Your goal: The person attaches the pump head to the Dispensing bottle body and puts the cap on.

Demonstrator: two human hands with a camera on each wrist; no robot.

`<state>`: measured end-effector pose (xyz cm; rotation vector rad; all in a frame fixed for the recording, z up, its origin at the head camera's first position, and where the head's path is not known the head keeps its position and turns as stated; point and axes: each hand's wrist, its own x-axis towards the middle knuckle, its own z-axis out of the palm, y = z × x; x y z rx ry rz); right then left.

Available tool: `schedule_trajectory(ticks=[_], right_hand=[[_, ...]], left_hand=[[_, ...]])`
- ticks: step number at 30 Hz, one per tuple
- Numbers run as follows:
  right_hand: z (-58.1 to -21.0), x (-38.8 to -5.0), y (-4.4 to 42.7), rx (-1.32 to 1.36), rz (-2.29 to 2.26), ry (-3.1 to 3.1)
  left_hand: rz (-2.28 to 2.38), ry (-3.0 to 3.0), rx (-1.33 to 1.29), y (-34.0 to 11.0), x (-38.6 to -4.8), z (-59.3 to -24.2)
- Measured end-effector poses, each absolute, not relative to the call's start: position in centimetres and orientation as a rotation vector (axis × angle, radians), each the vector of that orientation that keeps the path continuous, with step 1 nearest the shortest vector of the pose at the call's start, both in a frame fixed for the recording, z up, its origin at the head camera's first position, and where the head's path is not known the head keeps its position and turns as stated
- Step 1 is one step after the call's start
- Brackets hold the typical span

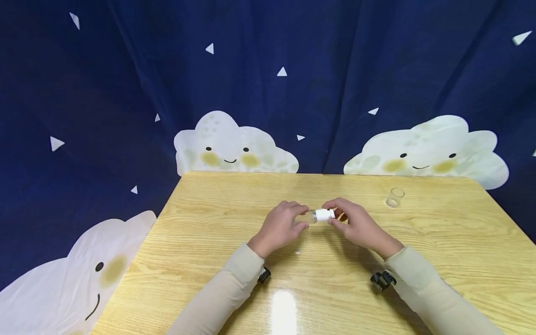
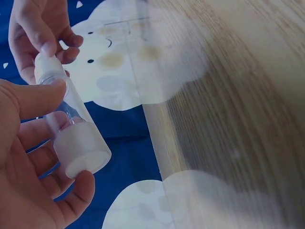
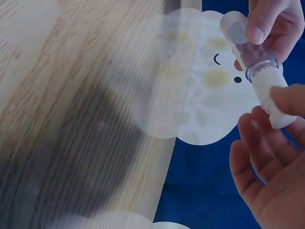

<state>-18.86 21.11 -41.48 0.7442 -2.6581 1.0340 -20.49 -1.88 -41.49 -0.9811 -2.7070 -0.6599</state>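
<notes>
A small bottle, part white and part see-through, lies sideways between both hands. Its white part (image 1: pixel 323 215) faces right in the head view. My left hand (image 1: pixel 281 226) holds the clear part, thumb on one side and fingers on the other. On the opposite end, my right hand (image 1: pixel 361 224) pinches the white tip between thumb and fingers. In the left wrist view, a whitish base (image 2: pixel 82 150) shows at the clear end, near the left fingers. The right wrist view shows a clear ring (image 3: pixel 261 67) where the white and clear parts meet. Both hands are above the table.
A clear, cup-like piece (image 1: pixel 395 197) stands on the wooden table (image 1: pixel 201 209), beyond the right hand and to its right. Behind the table's far edge hangs a dark blue curtain (image 1: pixel 318 102) with cloud pictures. Dark wrist devices (image 1: pixel 383 280) sit under the sleeves.
</notes>
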Motion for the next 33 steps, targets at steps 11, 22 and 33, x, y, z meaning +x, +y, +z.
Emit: schedule_trajectory(ticks=[11, 22, 33], right_hand=[[-41.18, -19.03, 21.29, 0.646, 1.01, -2.853], [-41.25, -18.89, 21.67, 0.736, 1.086, -2.67], [-41.55, -18.82, 21.88, 0.765, 0.918, -2.561]], left_hand=[[-0.644, -2.695, -0.993, -1.77, -20.49, -41.31], [-0.676, -2.707, -0.957, -1.67, -20.43, -41.3], [-0.687, -2.701, -0.947, -1.57, -20.31, -41.52]])
